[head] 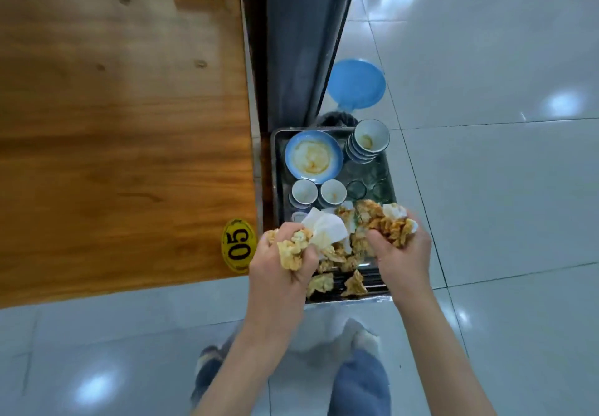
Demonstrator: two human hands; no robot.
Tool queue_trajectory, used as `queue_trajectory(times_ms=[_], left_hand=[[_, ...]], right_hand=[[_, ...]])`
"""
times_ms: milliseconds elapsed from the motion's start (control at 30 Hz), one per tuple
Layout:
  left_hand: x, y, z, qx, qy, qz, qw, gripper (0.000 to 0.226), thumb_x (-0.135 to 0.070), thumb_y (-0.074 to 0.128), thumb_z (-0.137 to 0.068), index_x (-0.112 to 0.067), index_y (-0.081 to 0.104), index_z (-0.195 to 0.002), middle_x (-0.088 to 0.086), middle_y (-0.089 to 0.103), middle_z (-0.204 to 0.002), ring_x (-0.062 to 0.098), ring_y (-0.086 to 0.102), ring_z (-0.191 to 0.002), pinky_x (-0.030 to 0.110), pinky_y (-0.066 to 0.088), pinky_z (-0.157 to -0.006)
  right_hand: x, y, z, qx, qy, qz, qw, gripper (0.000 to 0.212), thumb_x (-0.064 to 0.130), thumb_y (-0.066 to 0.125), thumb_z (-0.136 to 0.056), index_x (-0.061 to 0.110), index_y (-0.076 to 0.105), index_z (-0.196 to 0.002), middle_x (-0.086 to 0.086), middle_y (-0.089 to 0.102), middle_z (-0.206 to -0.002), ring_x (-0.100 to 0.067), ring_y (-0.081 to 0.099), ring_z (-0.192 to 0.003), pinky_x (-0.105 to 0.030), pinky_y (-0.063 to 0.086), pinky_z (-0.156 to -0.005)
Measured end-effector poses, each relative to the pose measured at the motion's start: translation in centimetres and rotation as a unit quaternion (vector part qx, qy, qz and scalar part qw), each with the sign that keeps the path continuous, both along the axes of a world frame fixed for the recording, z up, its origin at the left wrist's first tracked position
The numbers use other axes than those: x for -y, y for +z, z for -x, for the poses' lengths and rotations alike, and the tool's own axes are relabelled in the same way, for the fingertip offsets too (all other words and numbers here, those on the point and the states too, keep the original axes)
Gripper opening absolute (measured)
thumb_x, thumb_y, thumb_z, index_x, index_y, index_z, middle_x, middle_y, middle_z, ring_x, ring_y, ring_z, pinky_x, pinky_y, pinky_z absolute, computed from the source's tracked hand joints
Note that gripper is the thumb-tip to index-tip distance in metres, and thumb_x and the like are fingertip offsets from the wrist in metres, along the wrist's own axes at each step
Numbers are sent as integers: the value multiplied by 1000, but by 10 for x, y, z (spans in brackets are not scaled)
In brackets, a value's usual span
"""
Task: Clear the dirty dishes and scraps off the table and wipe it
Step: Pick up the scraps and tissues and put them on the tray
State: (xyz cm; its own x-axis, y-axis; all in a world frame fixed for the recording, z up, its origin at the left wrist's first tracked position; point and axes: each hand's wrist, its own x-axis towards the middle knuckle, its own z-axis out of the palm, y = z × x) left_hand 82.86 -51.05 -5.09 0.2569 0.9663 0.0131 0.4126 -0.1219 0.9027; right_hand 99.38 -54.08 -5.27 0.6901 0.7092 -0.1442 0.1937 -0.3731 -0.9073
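Both grips full of scraps [293, 250]

A rectangular metal tray [330, 221] beside the brown wooden table [123, 143] carries a blue-rimmed plate smeared with sauce [313, 154], a stack of small blue-rimmed bowls [369, 141], two little white cups [319, 192] and dark-tinted glasses [368, 185]. Crumpled, sauce-stained paper napkins [340, 253] are heaped on the tray's near end. Some of them are lifted in wads above it.

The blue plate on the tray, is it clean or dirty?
Dirty: the round blue plate on the metal tray has yellowish-brown sauce smeared across its middle.
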Motion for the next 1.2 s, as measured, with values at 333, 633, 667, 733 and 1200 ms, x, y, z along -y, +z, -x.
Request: queue_trajectory(times_ms=[333,633,667,733,1200], left_hand=[[19,-83,-130,22,182,156,971,24,-18,53,-93,-35,51,-76,-22,60,-70,-12,54,-72,2,36,-57],[19,-159,-169,-33,216,266,939,19,-37,59,-88,-36,50,-72,-21,54,-77,-11,49,-68,3,34,-56],[19,-165,-170,-33,204,274,939,15,-38,59,-88,-36,50,-75,-20,55,-80,-10,49,-72,3,34,-58],[19,-175,-170,-30,193,280,940,11,-38,58,-88,-37,51,-80,-21,56,-84,-9,50,-76,4,35,-62],[16,-186,-159,19,225,292,929,35,-41,58,-87,-39,50,-121,-14,57,-109,-4,58,-92,7,46,-62]], right_hand=[[15,-74,-129,-34,106,99,989,32,1,68,-75,30,56,-80,12,61,-71,-5,58,-69,-27,47,-61],[21,-163,-151,-74,136,152,976,30,4,67,-75,31,54,-76,11,59,-68,5,54,-63,-9,39,-51],[23,-171,-150,-78,132,156,976,30,5,68,-75,31,54,-77,11,59,-68,6,54,-64,-8,40,-50],[26,-181,-149,-88,129,163,974,31,8,71,-76,32,54,-83,14,59,-73,9,55,-69,-5,40,-53],[25,-199,-142,-128,88,195,968,37,28,75,-76,31,54,-106,15,61,-90,-7,61,-84,-40,56,-78]])
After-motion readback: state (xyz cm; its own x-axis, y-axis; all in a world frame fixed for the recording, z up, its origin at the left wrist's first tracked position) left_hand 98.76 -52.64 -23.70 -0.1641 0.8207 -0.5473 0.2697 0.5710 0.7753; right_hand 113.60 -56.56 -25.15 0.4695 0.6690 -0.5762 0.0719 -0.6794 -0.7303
